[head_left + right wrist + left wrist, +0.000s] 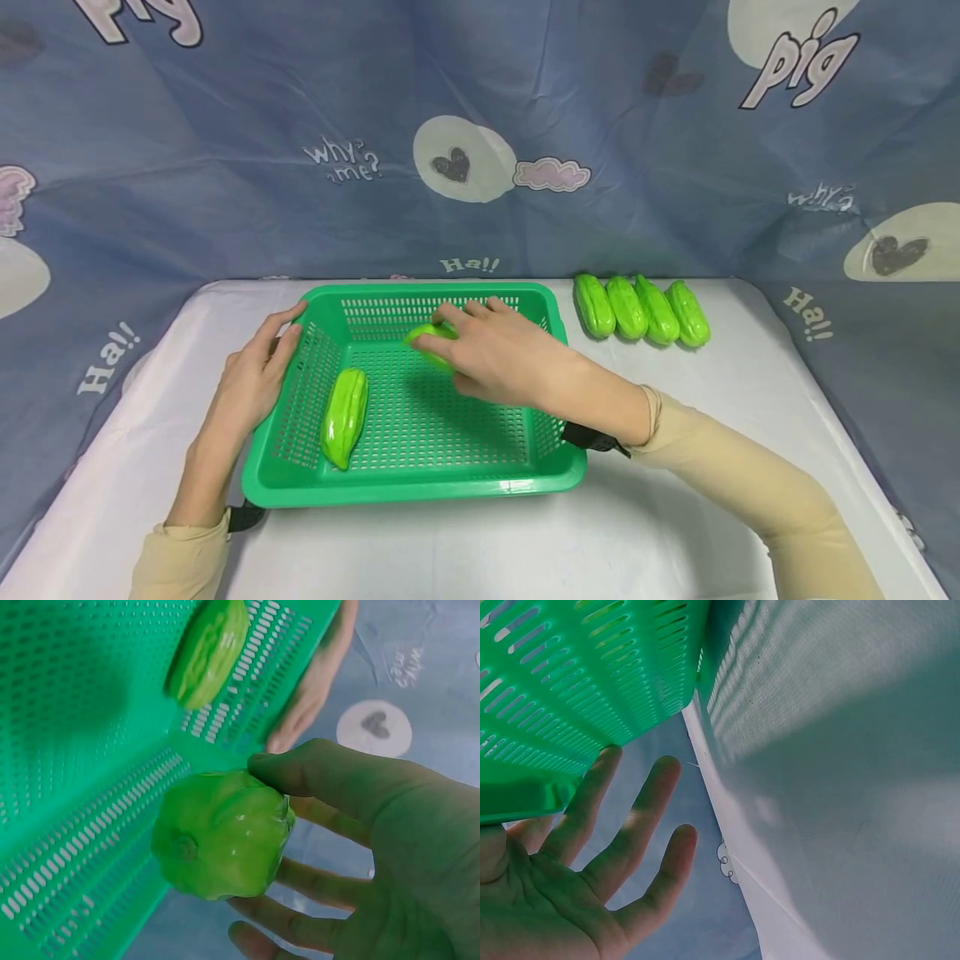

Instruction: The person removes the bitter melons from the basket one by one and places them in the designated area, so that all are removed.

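In the head view a green plastic basket [420, 492] sits on the table. My left hand [251, 375] holds its left rim, thumb at the top edge; in the left wrist view the other fingers [656, 787] spread loosely below the rim, outside the slotted wall. Above the basket floor, my right hand [502, 354] grips a bright green bitter melon [217, 836] between thumb and fingers; the hand covers much of it from above. Another bitter melon [346, 417] lies lengthwise on the basket floor near the left wall.
Several more bitter melons [630, 307] lie side by side on the white tabletop [675, 517], right of the basket's far corner. Behind the table hangs a blue printed cloth [465, 75]. The basket's raised walls surround the right hand's work area.
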Action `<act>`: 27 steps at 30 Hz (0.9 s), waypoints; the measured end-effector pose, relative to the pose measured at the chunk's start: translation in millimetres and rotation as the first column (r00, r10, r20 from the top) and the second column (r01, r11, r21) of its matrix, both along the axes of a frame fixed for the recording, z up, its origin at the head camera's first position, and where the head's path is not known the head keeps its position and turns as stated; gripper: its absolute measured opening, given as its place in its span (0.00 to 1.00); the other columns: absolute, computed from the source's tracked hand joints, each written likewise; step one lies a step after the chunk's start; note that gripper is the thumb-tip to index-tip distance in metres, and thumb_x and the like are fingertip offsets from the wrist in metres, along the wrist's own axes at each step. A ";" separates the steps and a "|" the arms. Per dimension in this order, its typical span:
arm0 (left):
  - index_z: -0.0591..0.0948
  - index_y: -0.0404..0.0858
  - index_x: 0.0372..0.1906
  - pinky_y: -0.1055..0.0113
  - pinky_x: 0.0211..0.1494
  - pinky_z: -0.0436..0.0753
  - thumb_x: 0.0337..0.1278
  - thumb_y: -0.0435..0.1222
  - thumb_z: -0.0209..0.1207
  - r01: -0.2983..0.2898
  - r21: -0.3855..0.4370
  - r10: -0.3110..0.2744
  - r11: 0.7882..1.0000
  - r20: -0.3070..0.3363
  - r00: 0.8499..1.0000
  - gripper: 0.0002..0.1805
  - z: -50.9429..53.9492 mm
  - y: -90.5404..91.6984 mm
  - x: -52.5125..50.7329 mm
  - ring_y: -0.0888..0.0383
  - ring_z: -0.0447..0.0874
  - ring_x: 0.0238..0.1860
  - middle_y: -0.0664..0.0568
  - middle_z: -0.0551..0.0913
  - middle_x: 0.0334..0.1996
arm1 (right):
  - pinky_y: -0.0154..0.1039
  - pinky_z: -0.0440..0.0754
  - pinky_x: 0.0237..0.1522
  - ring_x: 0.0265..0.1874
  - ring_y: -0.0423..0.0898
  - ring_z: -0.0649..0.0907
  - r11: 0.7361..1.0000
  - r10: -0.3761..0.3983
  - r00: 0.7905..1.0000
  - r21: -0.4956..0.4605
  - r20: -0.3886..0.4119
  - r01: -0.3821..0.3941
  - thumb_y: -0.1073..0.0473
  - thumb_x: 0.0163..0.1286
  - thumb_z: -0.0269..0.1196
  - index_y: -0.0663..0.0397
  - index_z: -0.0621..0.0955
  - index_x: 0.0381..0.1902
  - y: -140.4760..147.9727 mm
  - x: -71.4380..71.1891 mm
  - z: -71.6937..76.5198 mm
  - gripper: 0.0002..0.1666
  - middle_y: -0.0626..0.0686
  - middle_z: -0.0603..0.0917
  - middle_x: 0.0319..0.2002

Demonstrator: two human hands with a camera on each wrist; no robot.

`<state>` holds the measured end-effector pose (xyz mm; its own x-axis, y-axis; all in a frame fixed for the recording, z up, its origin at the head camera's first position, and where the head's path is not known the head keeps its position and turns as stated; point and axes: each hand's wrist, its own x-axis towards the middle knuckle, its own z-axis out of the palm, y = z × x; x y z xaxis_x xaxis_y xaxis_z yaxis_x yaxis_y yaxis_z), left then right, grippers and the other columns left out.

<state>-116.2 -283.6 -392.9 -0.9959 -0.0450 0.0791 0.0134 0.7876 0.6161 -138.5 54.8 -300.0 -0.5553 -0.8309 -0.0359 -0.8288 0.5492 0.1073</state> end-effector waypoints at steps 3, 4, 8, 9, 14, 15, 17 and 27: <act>0.61 0.56 0.87 0.25 0.53 0.79 0.90 0.57 0.35 0.000 0.001 0.000 1.000 0.000 1.000 0.31 -0.1 0.7 -0.6 0.20 0.84 0.57 0.23 0.79 0.68 | 0.49 0.83 0.55 0.53 0.55 0.85 0.999 -0.030 1.000 -0.034 0.004 0.031 0.53 0.78 0.66 0.34 0.73 0.78 11.4 -2.7 2.9 0.34 0.53 0.80 0.68; 0.61 0.55 0.87 0.25 0.53 0.79 0.90 0.57 0.35 0.001 0.002 -0.001 1.000 0.000 1.000 0.31 -0.1 0.8 -0.7 0.20 0.83 0.57 0.23 0.78 0.69 | 0.50 0.83 0.54 0.52 0.55 0.85 0.998 -0.041 0.999 -0.046 0.007 0.042 0.53 0.78 0.66 0.34 0.72 0.78 15.5 -3.8 3.8 0.34 0.53 0.80 0.67; 0.61 0.55 0.87 0.25 0.53 0.79 0.90 0.57 0.35 0.002 0.002 -0.002 1.000 -0.003 1.000 0.31 0.4 0.8 -0.6 0.20 0.84 0.57 0.23 0.79 0.68 | 0.53 0.83 0.57 0.53 0.54 0.86 0.991 -0.084 0.996 -0.100 0.018 0.085 0.52 0.77 0.68 0.34 0.72 0.79 32.1 -7.5 7.5 0.36 0.53 0.80 0.67; 0.61 0.55 0.87 0.26 0.52 0.80 0.90 0.57 0.35 0.001 0.002 -0.001 1.000 -0.003 1.000 0.31 0.5 0.7 -0.6 0.21 0.84 0.56 0.23 0.79 0.68 | 0.53 0.83 0.57 0.53 0.53 0.86 0.989 -0.093 0.995 -0.115 0.017 0.095 0.52 0.77 0.68 0.34 0.72 0.79 36.3 -8.5 8.1 0.36 0.53 0.80 0.67; 0.61 0.56 0.87 0.28 0.49 0.81 0.90 0.57 0.35 -0.007 0.001 0.007 1.000 -0.004 1.000 0.31 0.8 0.3 -0.7 0.21 0.86 0.54 0.23 0.81 0.66 | 0.49 0.79 0.48 0.46 0.52 0.85 0.976 -0.125 0.992 -0.183 -0.007 0.121 0.52 0.75 0.71 0.37 0.75 0.77 57.1 -12.6 8.9 0.36 0.56 0.81 0.65; 0.61 0.56 0.87 0.28 0.50 0.81 0.90 0.57 0.35 -0.008 0.002 0.008 1.000 -0.003 1.000 0.31 0.8 0.2 -0.7 0.21 0.85 0.54 0.23 0.80 0.66 | 0.48 0.78 0.45 0.44 0.52 0.85 0.973 -0.130 0.991 -0.192 -0.010 0.126 0.52 0.74 0.71 0.38 0.75 0.77 60.9 -13.3 8.6 0.36 0.56 0.81 0.65; 0.60 0.56 0.87 0.27 0.51 0.80 0.90 0.57 0.35 -0.009 0.003 0.009 1.000 0.001 1.000 0.32 0.7 0.1 -0.7 0.21 0.85 0.56 0.23 0.80 0.67 | 0.47 0.77 0.43 0.45 0.52 0.86 0.969 -0.142 0.990 -0.204 -0.011 0.137 0.52 0.74 0.71 0.39 0.76 0.76 68.5 -14.3 7.8 0.35 0.57 0.82 0.65; 0.60 0.56 0.87 0.24 0.56 0.78 0.90 0.57 0.35 -0.005 0.005 0.005 1.000 0.003 1.000 0.32 0.5 0.9 -0.3 0.20 0.82 0.60 0.24 0.77 0.70 | 0.51 0.79 0.43 0.46 0.58 0.87 0.941 -0.240 0.970 -0.254 -0.039 0.223 0.55 0.73 0.72 0.38 0.75 0.76 108.0 -13.8 2.6 0.36 0.57 0.82 0.65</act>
